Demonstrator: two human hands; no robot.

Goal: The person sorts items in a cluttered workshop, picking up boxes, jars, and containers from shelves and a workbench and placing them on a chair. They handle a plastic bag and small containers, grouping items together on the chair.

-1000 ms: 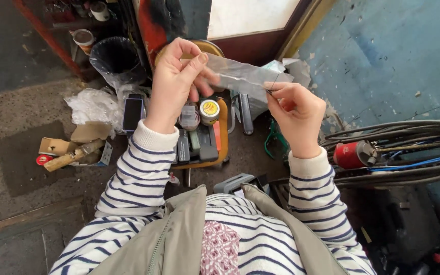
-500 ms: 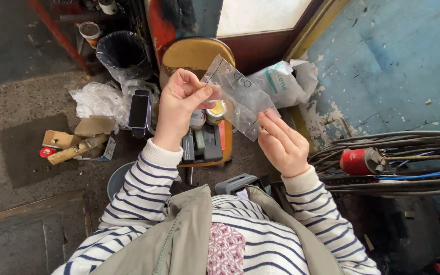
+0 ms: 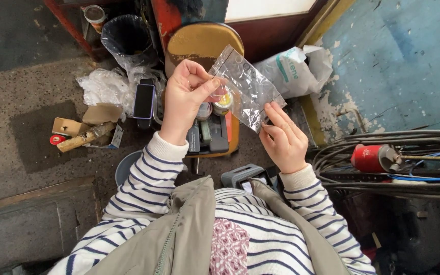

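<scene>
Floor clutter, far left: torn brown cardboard scraps (image 3: 85,122) and a crumpled clear plastic sheet (image 3: 100,87) lie on the speckled concrete, well apart from both hands.
Phone: a dark rectangular phone (image 3: 143,101) stands just left of the left wrist, not touched.
Left hand: the left hand (image 3: 187,99) is raised, thumb and forefinger closed in a pinch on the upper left edge of the small clear plastic zip bag (image 3: 248,89); the other fingers curl behind it.
Bag, position: it hangs in the air between the two hands, above the yellow stool (image 3: 199,43) and the orange tray of small tins and tools (image 3: 215,135).
Bag, long axis: it runs on a slant, from the upper left corner by the left thumb down to the lower right corner by the right fingertips.
Bag, contents: a few small rings show faintly near the top; I cannot tell what they are.
Nearer hand: both touch it; the left grips higher, the right lower.
Right hand: the right hand (image 3: 281,140) lies below and right of the bag, fingers extended upward, their tips nipping the bottom edge; the palm is loosely open.
Far right: a coil of dark cables (image 3: 408,163) and a red cylindrical can (image 3: 370,158), well apart from the bag.
</scene>
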